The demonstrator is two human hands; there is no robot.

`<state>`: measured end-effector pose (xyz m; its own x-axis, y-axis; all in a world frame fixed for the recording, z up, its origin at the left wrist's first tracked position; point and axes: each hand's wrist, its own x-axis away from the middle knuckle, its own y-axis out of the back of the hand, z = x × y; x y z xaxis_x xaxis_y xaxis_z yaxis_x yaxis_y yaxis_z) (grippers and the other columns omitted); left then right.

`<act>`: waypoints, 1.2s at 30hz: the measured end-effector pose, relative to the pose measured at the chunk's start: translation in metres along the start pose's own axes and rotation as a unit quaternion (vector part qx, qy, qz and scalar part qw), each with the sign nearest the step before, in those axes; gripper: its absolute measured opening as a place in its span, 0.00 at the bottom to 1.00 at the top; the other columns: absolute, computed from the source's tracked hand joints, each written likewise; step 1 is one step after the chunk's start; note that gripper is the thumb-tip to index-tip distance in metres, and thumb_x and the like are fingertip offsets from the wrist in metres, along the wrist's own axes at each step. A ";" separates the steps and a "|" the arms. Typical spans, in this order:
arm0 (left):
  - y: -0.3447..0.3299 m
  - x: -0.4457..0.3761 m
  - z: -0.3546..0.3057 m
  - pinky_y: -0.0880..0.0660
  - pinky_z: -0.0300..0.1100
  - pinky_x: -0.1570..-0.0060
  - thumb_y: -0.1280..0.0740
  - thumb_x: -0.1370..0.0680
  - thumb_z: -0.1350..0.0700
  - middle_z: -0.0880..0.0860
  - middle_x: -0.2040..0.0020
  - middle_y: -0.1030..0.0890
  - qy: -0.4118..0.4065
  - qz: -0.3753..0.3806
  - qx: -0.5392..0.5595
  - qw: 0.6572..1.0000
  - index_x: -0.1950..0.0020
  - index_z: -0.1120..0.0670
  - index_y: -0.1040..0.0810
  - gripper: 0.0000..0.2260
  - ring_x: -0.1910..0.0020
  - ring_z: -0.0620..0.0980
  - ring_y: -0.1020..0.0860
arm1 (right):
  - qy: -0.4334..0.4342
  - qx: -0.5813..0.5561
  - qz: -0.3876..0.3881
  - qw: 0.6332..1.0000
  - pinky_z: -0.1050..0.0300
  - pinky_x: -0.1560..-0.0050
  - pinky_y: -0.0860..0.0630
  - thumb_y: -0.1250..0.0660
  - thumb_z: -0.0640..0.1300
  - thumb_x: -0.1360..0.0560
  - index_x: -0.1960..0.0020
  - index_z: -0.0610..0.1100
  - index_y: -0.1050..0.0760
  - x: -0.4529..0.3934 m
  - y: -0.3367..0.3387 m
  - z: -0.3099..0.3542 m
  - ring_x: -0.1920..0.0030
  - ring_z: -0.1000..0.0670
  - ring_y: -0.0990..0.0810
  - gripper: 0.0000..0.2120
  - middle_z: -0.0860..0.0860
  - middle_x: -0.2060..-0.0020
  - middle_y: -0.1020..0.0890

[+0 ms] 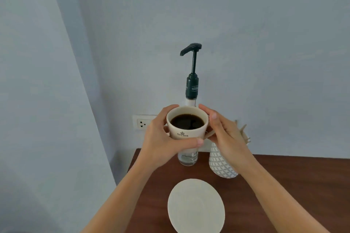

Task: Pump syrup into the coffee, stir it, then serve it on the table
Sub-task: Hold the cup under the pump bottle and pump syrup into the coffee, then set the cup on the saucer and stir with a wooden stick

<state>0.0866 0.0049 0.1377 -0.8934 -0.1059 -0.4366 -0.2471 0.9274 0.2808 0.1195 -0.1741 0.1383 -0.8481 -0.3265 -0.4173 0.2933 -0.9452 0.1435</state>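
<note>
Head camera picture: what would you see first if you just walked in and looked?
First, the cream mug full of dark coffee, held up in mid-air by the left hand and the right hand, right in the middle. Just behind it stands the syrup bottle, its tall dark pump rising against the pale blue wall. Below, an empty white saucer waits on the brown table.

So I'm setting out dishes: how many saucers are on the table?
1. The saucer lies bare on the wooden table, near its front edge, below the cup held up by both hands. Its near rim is cut off by the frame; others could lie outside the view.
</note>
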 end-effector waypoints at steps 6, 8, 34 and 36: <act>-0.025 0.051 0.037 0.22 0.31 0.45 0.13 0.41 0.55 0.37 0.44 0.17 0.008 0.010 -0.026 1.000 0.38 0.38 0.26 0.38 0.41 0.39 0.19 | -0.068 -0.047 0.017 0.996 0.57 0.40 0.22 0.47 0.50 0.19 0.33 0.50 0.25 0.049 0.000 -0.045 0.37 0.54 0.20 0.19 0.53 0.41 0.16; -0.033 0.065 0.049 0.23 0.30 0.44 0.13 0.43 0.55 0.37 0.44 0.17 0.022 0.013 -0.033 0.999 0.37 0.38 0.26 0.39 0.40 0.39 0.19 | -0.098 -0.073 0.019 0.992 0.52 0.38 0.23 0.47 0.49 0.19 0.33 0.50 0.26 0.064 -0.002 -0.061 0.36 0.51 0.20 0.19 0.51 0.40 0.17; -0.069 0.130 0.112 0.37 0.61 0.23 0.18 0.49 0.32 0.38 0.29 0.24 0.128 0.053 -0.014 0.990 0.32 0.19 0.41 0.51 0.26 0.41 0.29 | -0.117 0.066 -0.133 0.982 0.56 0.38 0.23 0.39 0.49 0.19 0.36 0.46 0.23 0.113 0.013 -0.110 0.40 0.55 0.18 0.15 0.54 0.42 0.16; -0.069 0.131 0.112 0.39 0.62 0.22 0.18 0.49 0.30 0.38 0.27 0.26 0.132 0.061 -0.010 0.989 0.33 0.17 0.44 0.52 0.25 0.42 0.30 | -0.069 0.122 -0.263 0.955 0.65 0.46 0.22 0.35 0.45 0.21 0.39 0.45 0.23 0.097 0.034 -0.099 0.47 0.55 0.17 0.11 0.52 0.47 0.16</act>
<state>0.0291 -0.0325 -0.0347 -0.9833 -0.0851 -0.1609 -0.1355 0.9324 0.3351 0.0909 -0.2382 0.0141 -0.9042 0.2128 -0.3702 -0.2869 -0.9449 0.1577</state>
